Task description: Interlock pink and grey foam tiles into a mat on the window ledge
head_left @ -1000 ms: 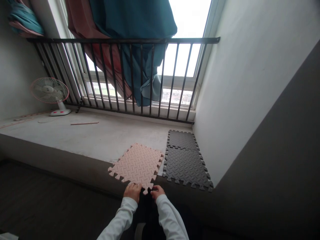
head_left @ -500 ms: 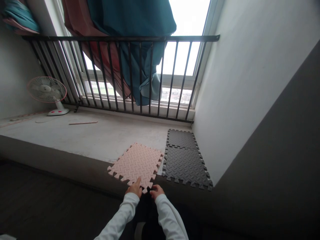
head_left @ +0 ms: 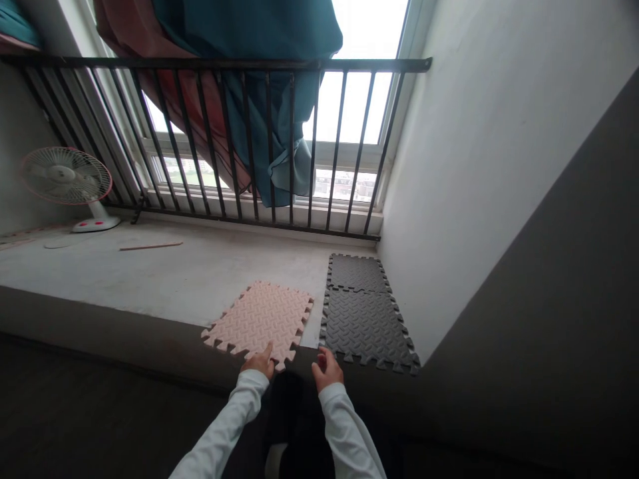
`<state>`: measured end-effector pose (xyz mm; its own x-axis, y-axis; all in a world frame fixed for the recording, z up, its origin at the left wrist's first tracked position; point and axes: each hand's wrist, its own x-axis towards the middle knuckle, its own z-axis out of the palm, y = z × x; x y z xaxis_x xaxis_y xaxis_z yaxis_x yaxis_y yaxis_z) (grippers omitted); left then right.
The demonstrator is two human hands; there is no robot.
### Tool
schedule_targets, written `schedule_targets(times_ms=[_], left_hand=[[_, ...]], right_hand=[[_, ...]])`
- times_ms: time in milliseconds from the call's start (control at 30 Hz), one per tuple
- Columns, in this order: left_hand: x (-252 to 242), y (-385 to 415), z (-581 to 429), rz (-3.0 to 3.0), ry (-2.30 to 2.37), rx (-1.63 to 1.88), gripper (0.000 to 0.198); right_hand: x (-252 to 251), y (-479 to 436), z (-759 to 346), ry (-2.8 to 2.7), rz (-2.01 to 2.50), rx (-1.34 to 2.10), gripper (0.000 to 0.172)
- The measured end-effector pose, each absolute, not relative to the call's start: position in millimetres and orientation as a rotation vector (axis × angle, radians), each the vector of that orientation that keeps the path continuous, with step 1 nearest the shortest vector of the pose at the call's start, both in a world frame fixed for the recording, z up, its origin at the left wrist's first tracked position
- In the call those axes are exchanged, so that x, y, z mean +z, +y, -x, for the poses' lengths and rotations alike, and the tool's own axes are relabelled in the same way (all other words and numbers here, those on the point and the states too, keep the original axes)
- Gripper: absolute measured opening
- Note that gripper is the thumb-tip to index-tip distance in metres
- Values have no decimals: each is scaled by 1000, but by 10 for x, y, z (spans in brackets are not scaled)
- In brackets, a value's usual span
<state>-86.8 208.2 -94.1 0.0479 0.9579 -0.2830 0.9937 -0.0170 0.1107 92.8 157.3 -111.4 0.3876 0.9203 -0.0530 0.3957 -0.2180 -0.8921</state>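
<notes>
Surface: a bare concrete ledge (head_left: 150, 279) under a window, raised above a dark floor. At far left on it stands a small fan (head_left: 64, 183), with a thin wooden strip (head_left: 150, 246) lying flat nearby. A black railing (head_left: 224, 64) runs the width of the window, and a teal curtain (head_left: 259, 40) hangs bunched through its bars.

Item in hand: a pink foam mat (head_left: 259, 319) with toothed edges, lying flat at the front lip of the ledge. It sits skewed, one corner pointing to the railing and its edges out of line with the ledge front. Its sides look about equal, so no long axis can be told.

The left hand (head_left: 258, 363) rests on the mat's near edge, one finger stretched out on the foam, gripping nothing. The right hand (head_left: 327, 367) is loose, fingers spread, empty, just beside the mat's near right corner.

Right of it, two grey foam mats (head_left: 367, 327) lie joined, one behind the other, against the white wall (head_left: 474, 166).
</notes>
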Motion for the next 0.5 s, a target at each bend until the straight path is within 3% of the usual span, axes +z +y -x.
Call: schedule_targets(times_ms=[300,500], left_hand=[[-904,2783,1387,-1957,2141,-204,51],[-1005,3093,1734,-1929,2139,-257,51]], right_hand=[[-1036,1674,-2234,-1356,2074,204,37],[-940,1895,-2874,-1481,2675,277,44]])
